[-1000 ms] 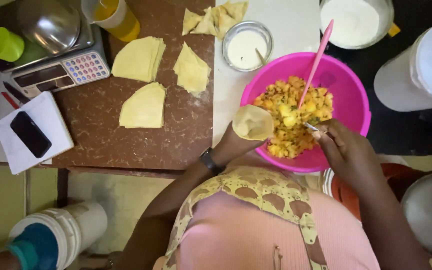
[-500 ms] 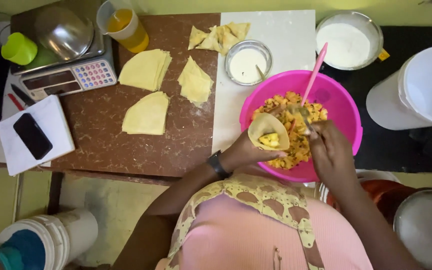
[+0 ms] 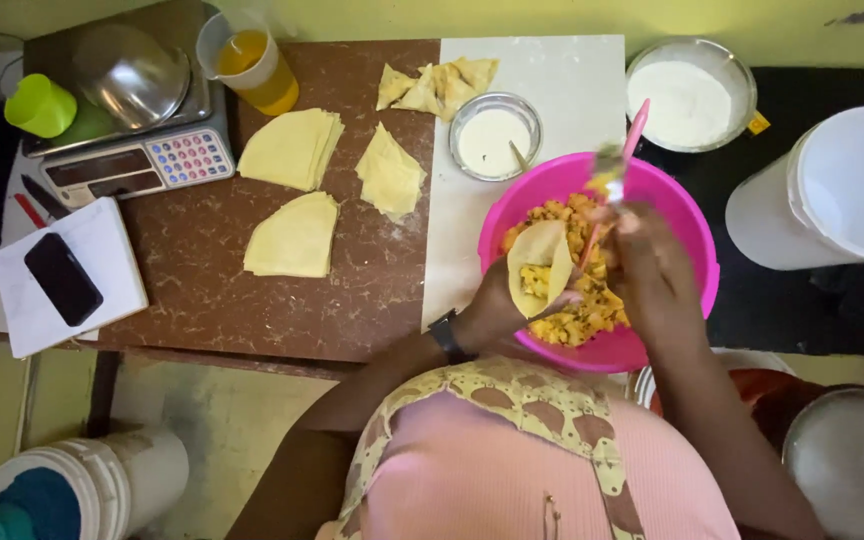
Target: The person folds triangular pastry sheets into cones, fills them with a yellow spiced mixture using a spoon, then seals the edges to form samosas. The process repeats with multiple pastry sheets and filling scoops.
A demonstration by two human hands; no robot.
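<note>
My left hand (image 3: 497,310) holds a pale dough cone (image 3: 539,265) over the near side of a pink bowl (image 3: 687,215); yellow potato filling (image 3: 577,315) lies in the bowl and some shows inside the cone. My right hand (image 3: 652,270) hovers over the bowl, gripping a pink-handled spoon (image 3: 620,165) whose handle points up and away; the hand is blurred. Left of the bowl, on the brown table (image 3: 202,300), lie stacks of cut pastry sheets (image 3: 292,148) and a pile of folded triangles (image 3: 437,85).
A small bowl of white paste (image 3: 495,135) stands beside the pink bowl, a larger bowl of white flour (image 3: 690,95) behind it. A scale with a steel pan (image 3: 132,110), a cup of oil (image 3: 252,65), a phone on a notebook (image 3: 62,278) and white buckets (image 3: 832,190) surround the work.
My left hand turned the cone upright and it now holds filling. My right hand rose from the filling with the spoon, which now points up over the bowl's far rim.
</note>
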